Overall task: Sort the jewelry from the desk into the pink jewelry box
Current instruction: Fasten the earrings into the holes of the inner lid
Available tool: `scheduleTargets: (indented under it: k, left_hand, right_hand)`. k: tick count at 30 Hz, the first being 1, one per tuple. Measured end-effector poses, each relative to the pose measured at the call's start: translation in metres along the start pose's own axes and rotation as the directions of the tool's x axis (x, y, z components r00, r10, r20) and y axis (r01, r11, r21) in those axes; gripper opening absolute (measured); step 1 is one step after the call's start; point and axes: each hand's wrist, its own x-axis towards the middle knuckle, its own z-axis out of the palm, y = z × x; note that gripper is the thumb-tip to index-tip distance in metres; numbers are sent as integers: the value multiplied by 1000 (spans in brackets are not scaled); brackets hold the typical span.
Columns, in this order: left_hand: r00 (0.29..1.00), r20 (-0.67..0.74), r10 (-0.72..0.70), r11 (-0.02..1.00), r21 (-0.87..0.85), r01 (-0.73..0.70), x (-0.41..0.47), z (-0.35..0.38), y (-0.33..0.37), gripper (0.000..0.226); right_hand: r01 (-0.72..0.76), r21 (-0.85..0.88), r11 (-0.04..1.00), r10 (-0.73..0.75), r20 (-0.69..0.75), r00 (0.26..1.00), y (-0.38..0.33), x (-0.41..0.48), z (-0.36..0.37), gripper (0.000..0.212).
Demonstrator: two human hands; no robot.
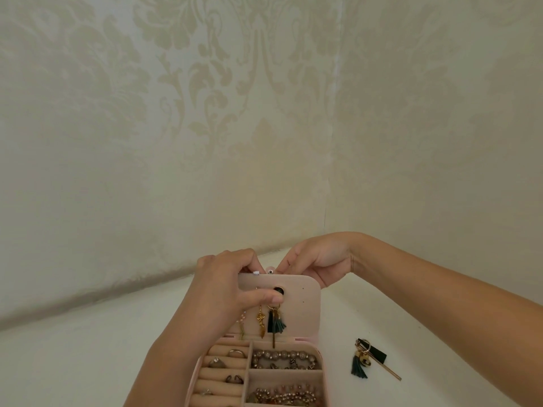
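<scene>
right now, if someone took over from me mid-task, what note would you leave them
Left hand grips the open lid by its top edge, thumb on the front.
Right hand pinches the same edge from behind; anything small in it is hidden.
Done: rings in the rolls, bead bracelet in the box, gold earring and one tassel earring hanging on the lid.
Left: the matching tassel earring lies on the desk, right of the box.
</scene>
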Motion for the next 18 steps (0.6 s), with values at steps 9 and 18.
scheduleTargets:
  k: [9, 18]
  left_hand:
    - [998, 1, 58, 998, 23, -58, 2, 3, -3, 44]
    - [999, 27, 35, 994, 106, -37, 1, 5, 5, 33]
  right_hand:
    - [-18, -138, 990, 1, -117, 993, -6, -6, 7, 19]
    - [-112, -425, 898, -192, -609, 770, -15, -46, 64, 27]
